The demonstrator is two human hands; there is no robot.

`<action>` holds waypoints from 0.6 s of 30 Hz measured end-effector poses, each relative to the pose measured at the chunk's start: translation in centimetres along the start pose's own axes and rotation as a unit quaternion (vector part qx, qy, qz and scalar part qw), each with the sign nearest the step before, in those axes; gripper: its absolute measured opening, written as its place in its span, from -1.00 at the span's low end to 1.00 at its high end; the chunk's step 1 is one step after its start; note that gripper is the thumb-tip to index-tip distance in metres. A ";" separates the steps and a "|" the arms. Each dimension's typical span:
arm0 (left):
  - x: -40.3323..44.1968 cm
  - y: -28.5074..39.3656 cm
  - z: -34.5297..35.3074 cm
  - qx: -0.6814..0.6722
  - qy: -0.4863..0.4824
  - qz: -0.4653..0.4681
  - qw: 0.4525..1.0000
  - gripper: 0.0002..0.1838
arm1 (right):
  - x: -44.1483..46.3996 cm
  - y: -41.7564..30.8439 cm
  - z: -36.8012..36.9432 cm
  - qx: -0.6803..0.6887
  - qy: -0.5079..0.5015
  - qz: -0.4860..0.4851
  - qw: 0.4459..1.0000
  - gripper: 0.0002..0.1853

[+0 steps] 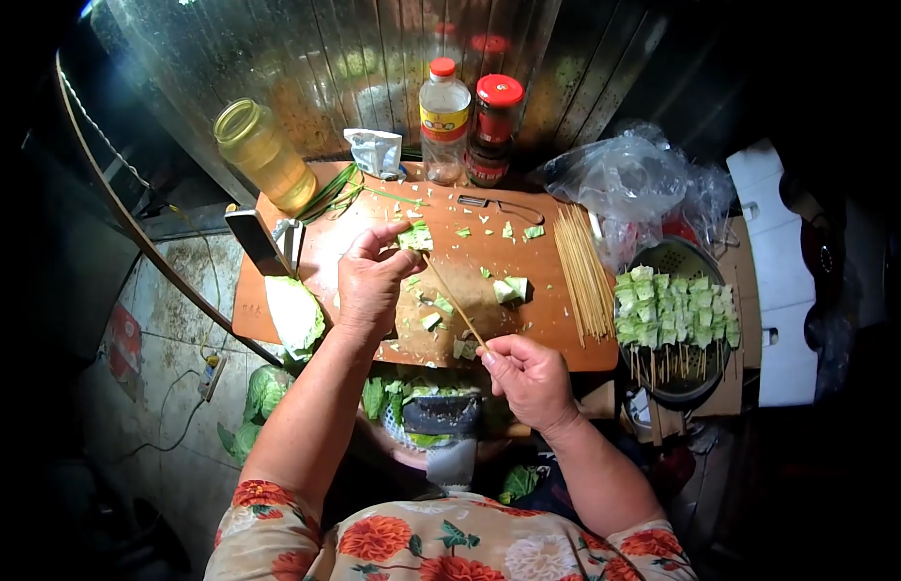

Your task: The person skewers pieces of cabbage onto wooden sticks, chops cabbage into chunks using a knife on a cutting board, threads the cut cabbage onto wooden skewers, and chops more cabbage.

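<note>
Above the wooden board (353,218), my left hand (371,276) pinches a green cabbage piece (415,235) between thumb and fingers. A thin wooden skewer (457,305) slants from that piece down to my right hand (530,381). My right fingers are closed round its lower end. The skewer's upper tip meets the cabbage piece; how deep it goes in is hidden. Loose cabbage pieces (510,290) and small scraps lie on the board. A cut cabbage portion (295,315) rests at the board's left edge, near my left forearm.
Bare skewers (578,276) lie at the board's right. Beyond them, filled cabbage skewers (675,308) rest across a dark basin (697,259). A yellow jar (266,160), a bottle (443,126) and a red-lidded jar (499,111) stand behind. A phone (257,242) leans left. A cleaver (442,414) sits below.
</note>
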State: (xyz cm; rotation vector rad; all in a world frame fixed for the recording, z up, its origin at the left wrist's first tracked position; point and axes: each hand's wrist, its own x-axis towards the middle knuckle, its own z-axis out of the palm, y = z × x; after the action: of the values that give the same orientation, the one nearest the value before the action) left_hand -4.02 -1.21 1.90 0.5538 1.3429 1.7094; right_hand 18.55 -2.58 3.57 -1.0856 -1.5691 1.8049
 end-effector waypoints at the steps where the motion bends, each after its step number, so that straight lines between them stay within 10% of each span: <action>1: 0.0 0.0 0.0 -0.002 -0.004 -0.001 1.000 -0.64 | 0.0 0.0 0.1 0.004 0.004 -0.001 1.000 -0.84; 18: -5.0 -0.1 4.0 0.012 -0.268 -0.100 0.958 -0.60 | 1.3 -0.8 -1.4 0.019 0.097 0.004 0.995 -0.83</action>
State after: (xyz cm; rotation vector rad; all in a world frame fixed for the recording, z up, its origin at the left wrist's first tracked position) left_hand 1.76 -3.19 3.92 0.7993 0.9883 1.2563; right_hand 18.86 -0.59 3.98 -1.2117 -1.4118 1.6730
